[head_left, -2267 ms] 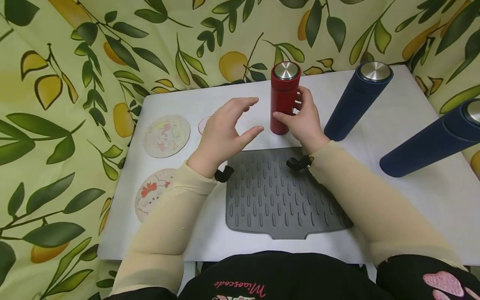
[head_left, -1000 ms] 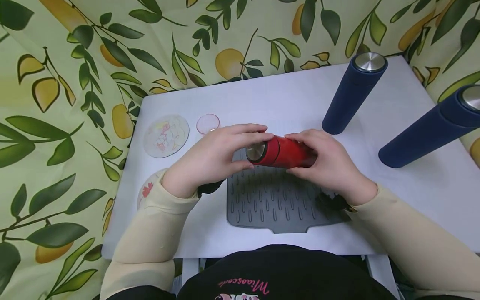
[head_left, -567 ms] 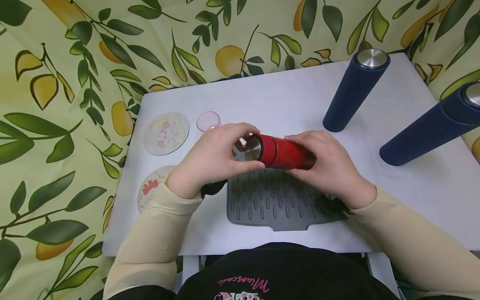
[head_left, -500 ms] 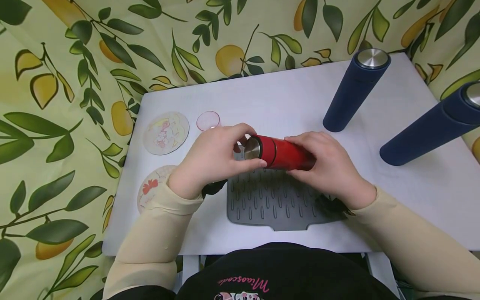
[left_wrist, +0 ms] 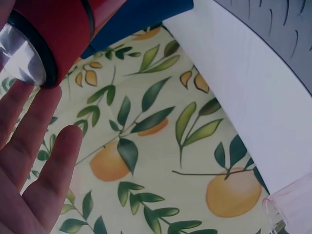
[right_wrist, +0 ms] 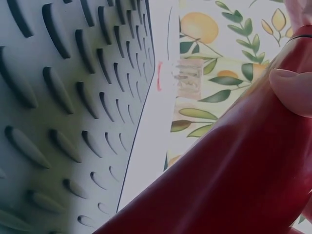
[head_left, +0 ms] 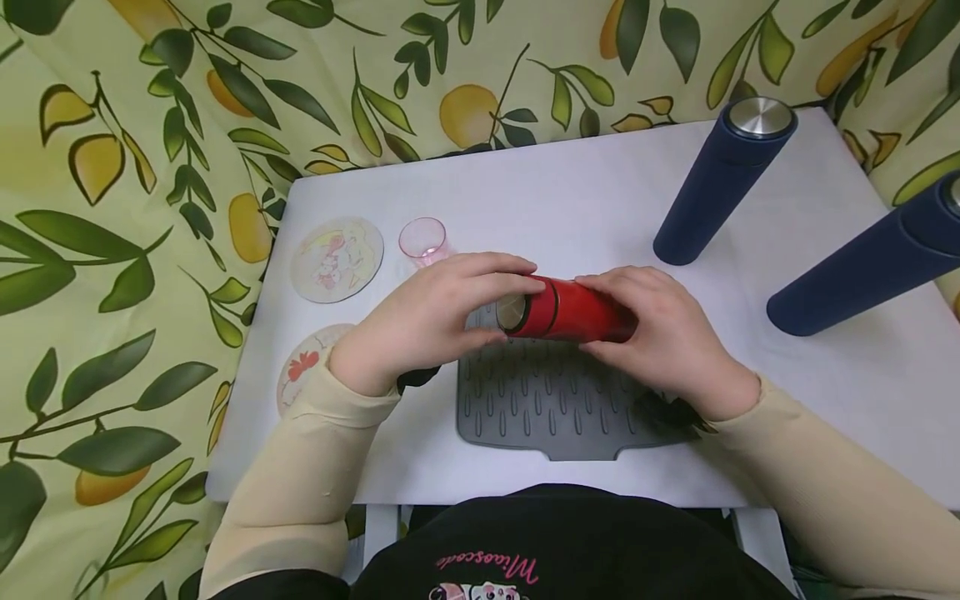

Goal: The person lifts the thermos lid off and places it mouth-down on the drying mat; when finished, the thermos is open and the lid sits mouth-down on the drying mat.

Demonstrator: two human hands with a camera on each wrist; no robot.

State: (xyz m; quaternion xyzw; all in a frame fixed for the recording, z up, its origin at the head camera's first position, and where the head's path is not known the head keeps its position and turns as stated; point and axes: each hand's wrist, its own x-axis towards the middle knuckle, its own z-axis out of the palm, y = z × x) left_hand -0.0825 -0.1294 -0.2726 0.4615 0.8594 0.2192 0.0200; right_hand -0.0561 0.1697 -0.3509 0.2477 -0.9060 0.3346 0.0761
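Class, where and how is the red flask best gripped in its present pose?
Probably round the body of the red flask, from the person's right, as the right hand does. It is cylindrical and held on its side, its steel-ended cap pointing left, where the left hand spans it; wrapping thumb and fingers round the body should keep the cap accessible.

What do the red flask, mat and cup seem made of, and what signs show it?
Red flask: probably coated metal, smooth and glossy, with light streaks; its silvery top reflects like steel.
Mat: matte, likely rubber or silicone, as its ridged surface suggests.
Cup: pinkish glass or plastic; see-through.
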